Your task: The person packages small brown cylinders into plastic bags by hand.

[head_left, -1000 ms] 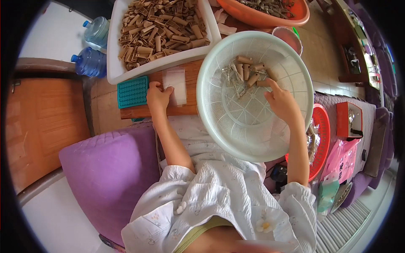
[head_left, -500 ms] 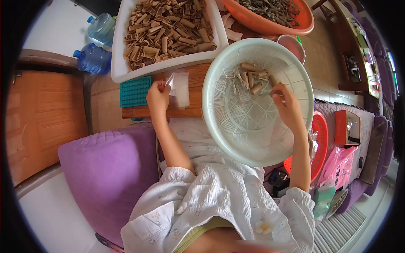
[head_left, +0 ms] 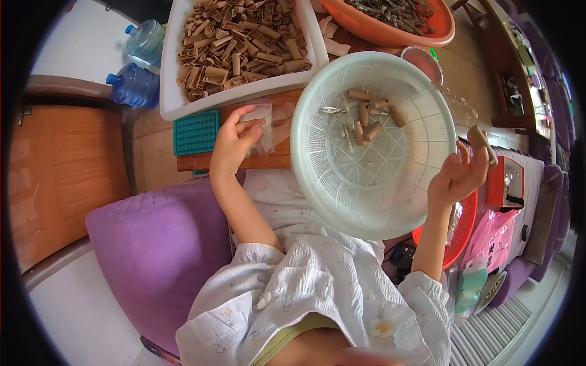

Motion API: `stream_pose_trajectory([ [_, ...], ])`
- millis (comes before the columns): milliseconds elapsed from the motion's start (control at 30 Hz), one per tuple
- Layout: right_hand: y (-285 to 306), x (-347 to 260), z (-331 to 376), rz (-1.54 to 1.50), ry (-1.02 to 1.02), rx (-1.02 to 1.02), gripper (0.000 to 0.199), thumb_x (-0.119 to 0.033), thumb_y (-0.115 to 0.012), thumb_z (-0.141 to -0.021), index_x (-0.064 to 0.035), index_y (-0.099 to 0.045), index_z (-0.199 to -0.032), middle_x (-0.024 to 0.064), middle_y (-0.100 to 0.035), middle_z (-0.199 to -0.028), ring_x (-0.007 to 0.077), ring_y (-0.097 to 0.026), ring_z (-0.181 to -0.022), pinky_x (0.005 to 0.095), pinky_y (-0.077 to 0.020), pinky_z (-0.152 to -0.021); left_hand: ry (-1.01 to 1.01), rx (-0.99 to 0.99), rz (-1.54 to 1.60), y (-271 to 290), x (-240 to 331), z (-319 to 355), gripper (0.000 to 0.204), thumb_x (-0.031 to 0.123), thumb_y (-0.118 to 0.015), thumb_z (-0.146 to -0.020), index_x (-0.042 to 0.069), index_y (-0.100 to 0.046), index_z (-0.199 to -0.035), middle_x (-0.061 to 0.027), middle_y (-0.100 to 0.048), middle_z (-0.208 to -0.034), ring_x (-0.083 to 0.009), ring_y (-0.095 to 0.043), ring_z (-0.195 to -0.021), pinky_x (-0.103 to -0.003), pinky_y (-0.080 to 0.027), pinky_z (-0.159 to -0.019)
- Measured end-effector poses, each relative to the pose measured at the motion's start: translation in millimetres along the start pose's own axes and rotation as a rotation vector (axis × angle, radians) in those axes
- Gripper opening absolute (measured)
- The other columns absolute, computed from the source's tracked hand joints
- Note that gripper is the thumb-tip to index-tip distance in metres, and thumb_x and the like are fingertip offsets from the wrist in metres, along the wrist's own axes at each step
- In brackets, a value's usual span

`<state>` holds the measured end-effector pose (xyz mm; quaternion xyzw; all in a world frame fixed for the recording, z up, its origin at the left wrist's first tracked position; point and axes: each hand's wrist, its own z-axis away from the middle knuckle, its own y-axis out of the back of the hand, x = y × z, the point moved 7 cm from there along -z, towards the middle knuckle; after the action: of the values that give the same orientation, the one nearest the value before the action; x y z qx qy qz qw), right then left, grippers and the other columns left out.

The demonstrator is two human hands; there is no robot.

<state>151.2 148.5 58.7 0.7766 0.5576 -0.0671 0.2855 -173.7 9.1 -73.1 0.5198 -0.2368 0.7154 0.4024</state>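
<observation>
My right hand grips a brown tube-shaped piece between its fingers, just outside the right rim of the pale green mesh basket. Inside the basket lie several short brown tubes and some small clear wrappers. My left hand hovers over the wooden table edge with its fingers apart. Its fingertips overlap a clear plastic bag; whether they touch it is hard to make out. A teal tray with rows of small cups lies left of that hand.
A white tub heaped with brown pieces stands ahead, and an orange basin of dried plant matter is at the far right. A red basket sits below my right hand. Small pale specks show beyond the basket rim.
My right hand has moved right, out of the basket, with a brown tube held. My left fingers have spread from a pinch at the bag. Pale specks now show near the basket's right rim.
</observation>
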Motion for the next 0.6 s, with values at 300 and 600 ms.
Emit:
stream_pose_trajectory([
  [300, 0, 8, 12, -0.807, -0.642, 0.145, 0.015, -0.012, -0.041, -0.088, -0.0134, -0.031, -0.099, 0.0135, -0.044, -0.102, 0.0211, -0.055, -0.075, 0.0295, -0.0493, -0.058, -0.465, -0.162, 0.506, -22, 58, 40, 0.045, 0.01, -0.069, -0.07, 0.0, -0.047, -0.108, 0.0016, -0.053, -0.072, -0.0039, -0.048, -0.07, -0.016, -0.038, -0.062],
  [600, -42, -35, 22, -1.19, -0.858, 0.118, 0.015, -0.012, -0.042, -0.087, -0.0146, -0.032, -0.097, 0.0174, -0.047, -0.1, 0.0204, -0.052, -0.069, 0.0306, -0.0453, -0.058, -0.269, -0.798, 0.154, -162, 83, 97, 0.042, 0.005, -0.067, -0.068, 0.0, -0.047, -0.104, -0.0043, -0.057, -0.067, -0.0117, -0.057, -0.064, -0.023, -0.045, -0.06],
])
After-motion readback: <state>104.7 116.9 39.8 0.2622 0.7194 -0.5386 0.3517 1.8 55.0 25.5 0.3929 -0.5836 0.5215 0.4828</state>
